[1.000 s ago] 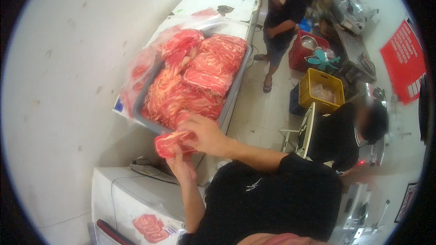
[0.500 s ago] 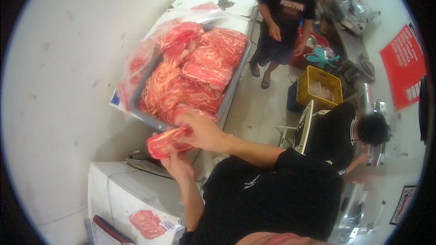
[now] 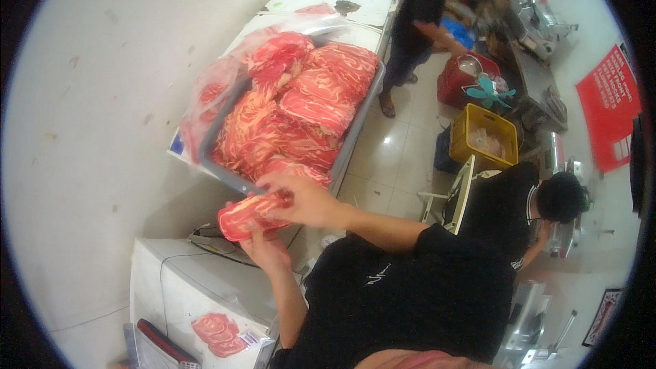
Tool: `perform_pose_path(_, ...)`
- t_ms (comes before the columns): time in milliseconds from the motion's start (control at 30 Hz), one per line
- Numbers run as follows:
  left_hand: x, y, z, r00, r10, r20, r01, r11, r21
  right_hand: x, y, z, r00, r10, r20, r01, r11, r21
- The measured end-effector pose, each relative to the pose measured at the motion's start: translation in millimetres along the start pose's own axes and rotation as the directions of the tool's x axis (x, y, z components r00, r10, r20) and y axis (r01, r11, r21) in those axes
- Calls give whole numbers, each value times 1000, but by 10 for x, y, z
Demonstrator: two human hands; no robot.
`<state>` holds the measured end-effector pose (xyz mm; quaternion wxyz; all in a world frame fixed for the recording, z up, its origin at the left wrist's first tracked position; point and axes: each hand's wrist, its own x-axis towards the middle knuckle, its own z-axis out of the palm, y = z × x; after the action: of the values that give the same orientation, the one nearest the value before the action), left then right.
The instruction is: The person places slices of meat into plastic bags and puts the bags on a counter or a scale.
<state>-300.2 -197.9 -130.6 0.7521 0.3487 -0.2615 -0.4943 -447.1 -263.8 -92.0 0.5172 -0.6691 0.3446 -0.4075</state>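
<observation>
My left hand (image 3: 265,249) supports a small stack of thin, marbled red meat slices (image 3: 240,219) from below. My right hand (image 3: 304,199) is closed over the other end of the stack, its fingertips on the slices. Both hands are just in front of the near edge of a grey tub (image 3: 229,181). That tub is heaped with sliced meat (image 3: 294,113), loose and shredded on the left, in flatter layered blocks on the right.
Clear plastic (image 3: 212,92) lies along the tub's left side. A white cabinet (image 3: 205,280) bearing a meat picture stands at lower left. Two co-workers are at right, one by a red crate (image 3: 458,82), one seated near slicing machines (image 3: 564,232). A yellow crate (image 3: 471,137) stands between them.
The standing co-worker has turned and reaches toward the red crate. My hands keep hold of the meat slices, barely shifting. The seated co-worker's arm has moved slightly.
</observation>
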Motion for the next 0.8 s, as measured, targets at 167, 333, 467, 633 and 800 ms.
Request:
perform_pose_path(167, -9, 2, 8, 1000, -29, -3, 29, 999, -43, 98, 238, -22, 990, -12, 141, -40, 934, 356)
perform_pose_path(333, 8, -22, -226, 983, -184, -24, 174, 960, -218, 120, 197, -18, 980, -34, 195, -43, 926, 374)
perform_pose_path(467, -9, 56, -336, 959, -180, 221, 239, 931, -277, 122, 110, -79, 956, -82, 282, 5, 964, 264)
perform_pose_path(633, -59, 121, -437, 926, -78, 368, 92, 996, -20, 39, 155, -1, 908, 74, 413, -347, 686, 639)
perform_pose_path(800, 1, -70, -521, 999, -20, -27, 21, 1000, 4, 42, 151, 122, 809, 121, 575, -561, 447, 697)
